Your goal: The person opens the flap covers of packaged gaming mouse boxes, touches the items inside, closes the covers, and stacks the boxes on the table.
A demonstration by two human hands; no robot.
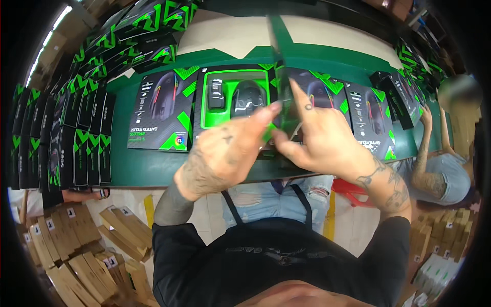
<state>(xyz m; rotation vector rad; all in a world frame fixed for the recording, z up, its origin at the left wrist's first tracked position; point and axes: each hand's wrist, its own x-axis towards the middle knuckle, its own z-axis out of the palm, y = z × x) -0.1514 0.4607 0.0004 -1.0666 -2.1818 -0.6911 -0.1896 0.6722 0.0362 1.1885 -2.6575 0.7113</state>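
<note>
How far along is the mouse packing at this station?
Done: the black mouse sits in its green tray. In hand: left hand and right hand handle a clear plastic cover over it. Left: printed boxes lie flat alongside.

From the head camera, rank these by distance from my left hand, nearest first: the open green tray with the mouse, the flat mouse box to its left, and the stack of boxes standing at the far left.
1. Open green tray, just ahead of the left hand.
2. Flat mouse box, lying left of the tray.
3. Standing stack of boxes, at the table's far left edge.
</note>
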